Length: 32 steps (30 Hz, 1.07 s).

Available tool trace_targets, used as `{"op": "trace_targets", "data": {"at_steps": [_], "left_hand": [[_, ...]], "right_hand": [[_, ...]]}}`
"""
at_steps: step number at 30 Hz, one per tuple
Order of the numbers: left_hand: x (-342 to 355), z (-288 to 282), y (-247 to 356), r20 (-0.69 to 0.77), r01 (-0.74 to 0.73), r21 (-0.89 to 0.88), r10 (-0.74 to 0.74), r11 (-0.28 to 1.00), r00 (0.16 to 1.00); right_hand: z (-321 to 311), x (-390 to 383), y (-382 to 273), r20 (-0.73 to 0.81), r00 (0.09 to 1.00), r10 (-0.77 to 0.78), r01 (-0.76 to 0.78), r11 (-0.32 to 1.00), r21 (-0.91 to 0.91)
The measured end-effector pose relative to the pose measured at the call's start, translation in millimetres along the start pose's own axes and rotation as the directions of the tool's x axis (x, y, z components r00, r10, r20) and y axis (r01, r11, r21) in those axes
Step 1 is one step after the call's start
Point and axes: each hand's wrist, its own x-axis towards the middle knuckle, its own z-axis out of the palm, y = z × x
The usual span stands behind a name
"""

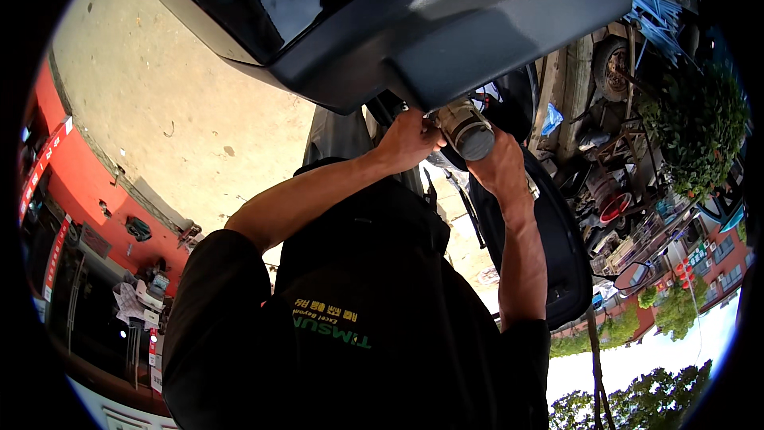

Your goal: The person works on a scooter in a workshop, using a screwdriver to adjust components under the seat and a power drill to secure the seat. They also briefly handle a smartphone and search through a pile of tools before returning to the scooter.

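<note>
Both my hands are raised together under the edge of a large dark grey plastic panel [446,24]. Between them is a short metallic and beige cylinder [468,131] with a round dark grey end; its exact kind does not show. My right hand [503,163] is closed against the cylinder's right side, with its fingers mostly hidden behind it. To its left, my left hand [407,142] has curled fingers close to the cylinder's side, and what they pinch is too small to make out. Some wiring and dark parts show behind the hands.
A long black padded part [561,263] hangs beside my right forearm. Farther right lie scrap, wooden boards, a wheel [611,64] and a leafy plant [696,127]. Pale concrete ground [191,87] and a red-orange wall [87,159] are on the left.
</note>
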Motion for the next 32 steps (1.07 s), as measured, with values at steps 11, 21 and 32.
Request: {"op": "trace_targets", "data": {"at_steps": [11,21,32], "left_hand": [[5.6,1.9,-1.7,-0.013,-0.025,0.118,0.026,0.993,1.0],[4.2,0.5,0.6,-0.025,-0.089,0.12,0.093,0.989,0.995],[2.5,22.0,24.5,0.249,-0.154,0.032,0.141,0.988,0.958]], "right_hand": [[0.7,2.2,1.7,0.005,1.0,-0.028,0.028,1.0,-0.004],[-2.9,2.9,0.6,0.037,0.997,-0.07,0.074,0.993,-0.095],[27.4,-79.3,77.3,0.057,0.949,0.311,-0.245,0.608,0.755]]}}
